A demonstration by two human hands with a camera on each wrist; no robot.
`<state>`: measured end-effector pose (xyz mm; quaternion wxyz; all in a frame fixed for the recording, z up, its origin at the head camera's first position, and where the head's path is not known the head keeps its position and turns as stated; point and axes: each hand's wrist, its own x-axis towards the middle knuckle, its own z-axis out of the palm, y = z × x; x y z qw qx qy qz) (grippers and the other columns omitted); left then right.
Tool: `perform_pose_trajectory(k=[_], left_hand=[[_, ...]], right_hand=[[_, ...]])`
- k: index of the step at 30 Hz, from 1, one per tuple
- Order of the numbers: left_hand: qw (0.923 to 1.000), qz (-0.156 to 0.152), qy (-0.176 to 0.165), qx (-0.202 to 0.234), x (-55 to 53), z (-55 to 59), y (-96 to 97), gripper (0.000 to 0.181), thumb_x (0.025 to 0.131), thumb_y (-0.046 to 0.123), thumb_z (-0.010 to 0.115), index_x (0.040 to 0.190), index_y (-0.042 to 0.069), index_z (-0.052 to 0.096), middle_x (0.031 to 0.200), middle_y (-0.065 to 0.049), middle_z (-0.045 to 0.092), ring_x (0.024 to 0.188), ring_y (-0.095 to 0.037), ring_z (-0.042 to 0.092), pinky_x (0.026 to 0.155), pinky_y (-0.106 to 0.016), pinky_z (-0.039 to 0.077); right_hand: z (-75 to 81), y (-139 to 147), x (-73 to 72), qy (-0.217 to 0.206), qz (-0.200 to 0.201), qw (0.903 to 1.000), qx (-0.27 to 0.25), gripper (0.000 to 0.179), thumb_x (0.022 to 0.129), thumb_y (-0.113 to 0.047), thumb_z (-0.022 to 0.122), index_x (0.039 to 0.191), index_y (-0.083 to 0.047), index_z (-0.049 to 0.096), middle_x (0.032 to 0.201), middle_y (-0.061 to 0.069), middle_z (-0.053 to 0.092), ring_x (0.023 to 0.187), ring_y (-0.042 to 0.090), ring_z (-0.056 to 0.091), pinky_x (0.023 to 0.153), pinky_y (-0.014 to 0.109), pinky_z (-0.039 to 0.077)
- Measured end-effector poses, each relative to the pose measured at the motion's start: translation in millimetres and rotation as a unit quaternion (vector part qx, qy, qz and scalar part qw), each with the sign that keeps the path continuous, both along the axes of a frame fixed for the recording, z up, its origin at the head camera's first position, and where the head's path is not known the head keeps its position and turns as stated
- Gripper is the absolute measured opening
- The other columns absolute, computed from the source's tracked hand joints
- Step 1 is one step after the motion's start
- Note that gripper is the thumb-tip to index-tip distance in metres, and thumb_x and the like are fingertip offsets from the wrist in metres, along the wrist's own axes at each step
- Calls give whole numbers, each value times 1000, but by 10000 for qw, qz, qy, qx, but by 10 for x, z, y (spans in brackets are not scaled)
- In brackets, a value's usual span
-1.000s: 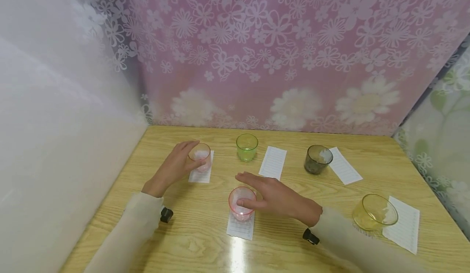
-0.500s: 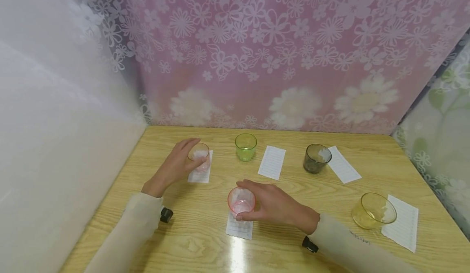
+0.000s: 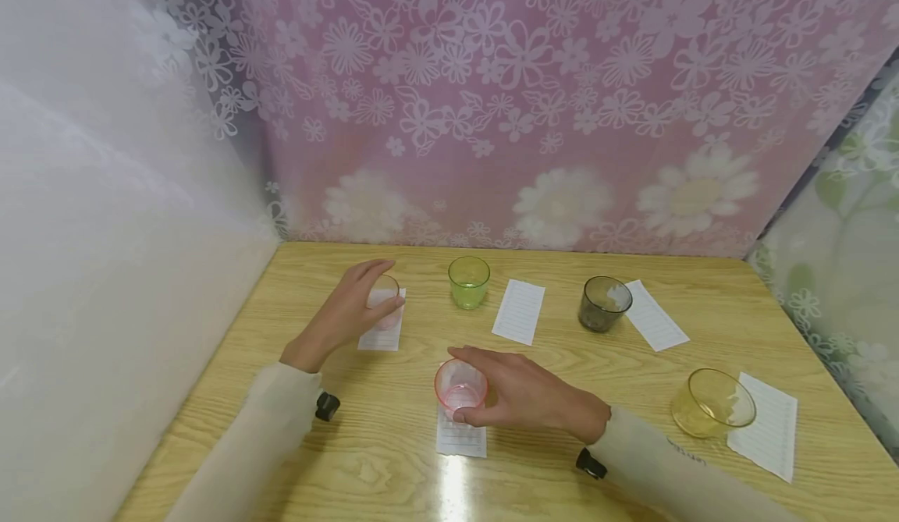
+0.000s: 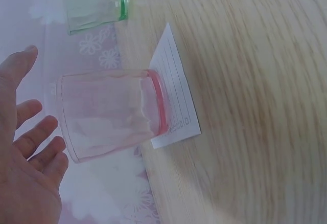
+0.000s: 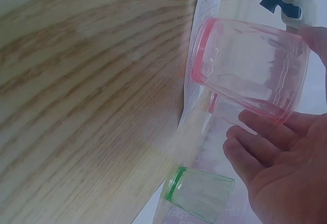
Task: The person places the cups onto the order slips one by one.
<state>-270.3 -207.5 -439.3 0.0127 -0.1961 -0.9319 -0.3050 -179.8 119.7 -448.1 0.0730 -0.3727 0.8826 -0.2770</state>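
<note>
At the left, my left hand point(image 3: 344, 303) hovers with spread fingers around the pale pink cup point(image 4: 110, 114). In the left wrist view the fingers point(image 4: 38, 137) are apart from its rim. That cup stands upright on a lined paper slip point(image 4: 176, 91). Nearer the front, my right hand point(image 3: 527, 393) grips the red-rimmed pink cup point(image 5: 250, 68) at its rim. The thumb lies on one side, the fingers point(image 5: 260, 142) on the other. A second lined paper slip point(image 3: 461, 440) lies beneath this cup.
A green cup point(image 3: 469, 284) stands behind, with a paper slip point(image 3: 520, 311) to its right. Farther right are a dark grey cup point(image 3: 604, 303) and a yellow cup point(image 3: 712, 403), with paper slips point(image 3: 656, 315) beside them. A flowered curtain closes off the table's back.
My right hand has come down from above the red-rimmed cup and taken its rim. My left hand has opened wider and shifted slightly right around the pale pink cup.
</note>
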Motion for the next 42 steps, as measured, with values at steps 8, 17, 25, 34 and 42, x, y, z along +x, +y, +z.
perform_pose_trajectory(k=[8, 17, 25, 34, 42], left_hand=[[10000, -65, 45, -45, -4, 38, 91, 77, 108, 43, 71, 171, 13, 37, 175, -16, 35, 163, -41, 30, 129, -68, 32], [9998, -149, 42, -90, -54, 76, 149, 77, 109, 45, 68, 171, 12, 37, 175, -15, 35, 163, -40, 31, 130, -66, 31], [9995, -191, -47, -249, -156, 102, 256, 80, 111, 49, 63, 174, 16, 28, 176, -15, 35, 164, -39, 30, 130, -65, 32], [9988, -359, -72, -325, -245, 156, 442, 77, 112, 49, 61, 173, 15, 30, 177, -17, 33, 165, -39, 28, 132, -64, 29], [9984, -347, -327, -297, -310, 157, 600, 77, 112, 49, 60, 174, 15, 29, 178, -16, 31, 166, -38, 26, 132, -63, 30]], right_hand=[[-1, 15, -11, -6, 79, 9999, 94, 91, 96, -60, 79, 167, -14, 46, 164, 7, 57, 144, 27, 62, 114, 51, 56], [155, 168, -91, -389, -467, 9981, -83, 87, 101, -61, 71, 170, -19, 41, 169, 6, 50, 155, 32, 51, 124, 57, 46], [224, 404, -286, -139, -861, 9957, -317, 79, 104, -54, 70, 169, -18, 43, 171, 10, 48, 156, 38, 48, 124, 63, 43], [204, 620, -466, -250, -1278, 9912, -232, 81, 106, -54, 68, 170, -14, 39, 174, 16, 41, 160, 46, 39, 126, 70, 34], [95, 799, -621, -468, -1537, 9870, -59, 98, 107, -60, 64, 175, -7, 19, 180, 22, 23, 164, 48, 27, 129, 70, 30]])
